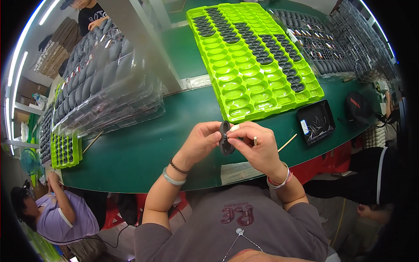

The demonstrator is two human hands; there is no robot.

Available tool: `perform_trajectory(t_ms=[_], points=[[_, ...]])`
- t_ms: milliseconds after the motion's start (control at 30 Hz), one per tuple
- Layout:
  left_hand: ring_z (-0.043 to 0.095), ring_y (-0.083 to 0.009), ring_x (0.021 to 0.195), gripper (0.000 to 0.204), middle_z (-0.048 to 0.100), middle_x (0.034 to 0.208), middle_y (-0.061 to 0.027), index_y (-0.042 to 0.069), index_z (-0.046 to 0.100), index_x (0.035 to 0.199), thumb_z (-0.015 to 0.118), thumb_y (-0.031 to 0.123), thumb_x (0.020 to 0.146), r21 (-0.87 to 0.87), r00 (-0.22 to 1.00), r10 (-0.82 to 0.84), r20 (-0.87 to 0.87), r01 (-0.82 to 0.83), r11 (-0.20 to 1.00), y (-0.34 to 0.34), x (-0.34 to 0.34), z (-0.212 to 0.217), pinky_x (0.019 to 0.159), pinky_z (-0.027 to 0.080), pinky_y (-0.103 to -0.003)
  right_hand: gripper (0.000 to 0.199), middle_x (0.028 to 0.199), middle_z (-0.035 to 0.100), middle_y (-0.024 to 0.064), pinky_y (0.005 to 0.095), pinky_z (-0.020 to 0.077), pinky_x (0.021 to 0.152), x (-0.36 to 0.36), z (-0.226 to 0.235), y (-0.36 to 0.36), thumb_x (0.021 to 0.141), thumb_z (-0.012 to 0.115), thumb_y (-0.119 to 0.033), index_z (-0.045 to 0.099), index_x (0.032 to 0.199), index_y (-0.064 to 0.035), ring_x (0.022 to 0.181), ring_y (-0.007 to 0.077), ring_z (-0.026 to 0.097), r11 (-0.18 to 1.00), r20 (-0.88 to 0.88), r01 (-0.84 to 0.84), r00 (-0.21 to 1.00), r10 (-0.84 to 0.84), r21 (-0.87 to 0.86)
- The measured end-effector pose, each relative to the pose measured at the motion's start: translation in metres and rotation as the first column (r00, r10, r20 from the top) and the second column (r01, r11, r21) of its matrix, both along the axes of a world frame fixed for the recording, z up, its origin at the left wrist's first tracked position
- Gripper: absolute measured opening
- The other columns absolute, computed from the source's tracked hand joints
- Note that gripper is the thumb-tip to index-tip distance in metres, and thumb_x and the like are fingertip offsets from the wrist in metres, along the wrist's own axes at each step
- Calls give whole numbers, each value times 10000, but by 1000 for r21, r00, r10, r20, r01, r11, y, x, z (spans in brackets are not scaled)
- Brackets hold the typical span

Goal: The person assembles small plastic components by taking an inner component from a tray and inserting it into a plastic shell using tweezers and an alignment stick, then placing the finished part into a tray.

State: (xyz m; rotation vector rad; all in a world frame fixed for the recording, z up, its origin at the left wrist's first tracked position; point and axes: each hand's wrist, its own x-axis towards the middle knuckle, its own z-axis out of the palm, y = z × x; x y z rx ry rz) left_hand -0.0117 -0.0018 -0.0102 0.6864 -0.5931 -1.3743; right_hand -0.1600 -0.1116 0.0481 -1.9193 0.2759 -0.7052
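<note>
Just above the near edge of the green table (pixel 144 153), both hands meet on a small black oval part (pixel 225 139) held edge-on between them, its long axis running roughly up and away from the body. The left hand (pixel 201 139) pinches the part from the left with thumb and fingertips closed on its rim; the right hand (pixel 253 146) comes in from the right, thumb and forefinger pressed together on something small at the part's middle, with a pale taped fingertip showing. Both hands touch the part, so neither is the nearer. The part looks like hard, matte plastic. A thin wooden stick (pixel 287 143) lies on the table just right of the right hand, and past it a shallow black tray (pixel 316 121) holds small metal pins. Further off sits a bright green moulded tray (pixel 253 61) of glossy oval pockets, the far-right rows filled with dark parts, the near-left rows bare. To the left, stacked clear plastic trays (pixel 104 83) carry grey oval shells.
</note>
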Motion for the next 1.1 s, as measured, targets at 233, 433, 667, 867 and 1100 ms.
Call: perform_trajectory(t_ms=[233,433,667,867,1100], points=[[588,-147,934,416,603,1073,-99,-50,539,1158,632,225,860,-15,1000,-10,-11,10,1000,0,0,-1,810,500,-292,102,811,641,130,298,501,638,0,3,2,741,673,-2,638,837,-1,730,247,637,999,-39,16,999,-17,-29],[592,-139,911,392,608,1040,-84,-42,548,1146,640,203,854,-3,1000,14,-11,-14,1000,0,0,-3,802,503,-285,107,806,642,126,296,503,637,1,1,2,732,680,-2,639,831,-2,730,246,639,997,-20,42,999,-43,-67],[585,-175,968,439,599,1070,-113,-69,528,1135,658,229,840,11,1000,7,-10,-7,1000,0,0,-2,858,481,-312,143,795,635,81,192,356,440,3,-5,3,720,699,37,658,848,-9,510,65,481,993,59,65,997,-59,-96],[590,-128,899,406,610,1032,-78,-40,549,1146,650,216,847,13,1000,26,8,-26,1000,1,-1,2,788,497,-268,128,805,639,101,243,424,543,1,1,0,725,687,19,647,843,-8,616,153,552,996,13,31,999,-30,-82],[582,-118,902,402,611,1027,-66,-36,553,1142,652,218,847,17,998,32,53,-33,999,1,0,-1,790,486,-261,113,834,639,112,293,497,652,0,5,-5,739,674,-1,638,846,-5,735,236,632,999,-54,-45,998,45,8]])
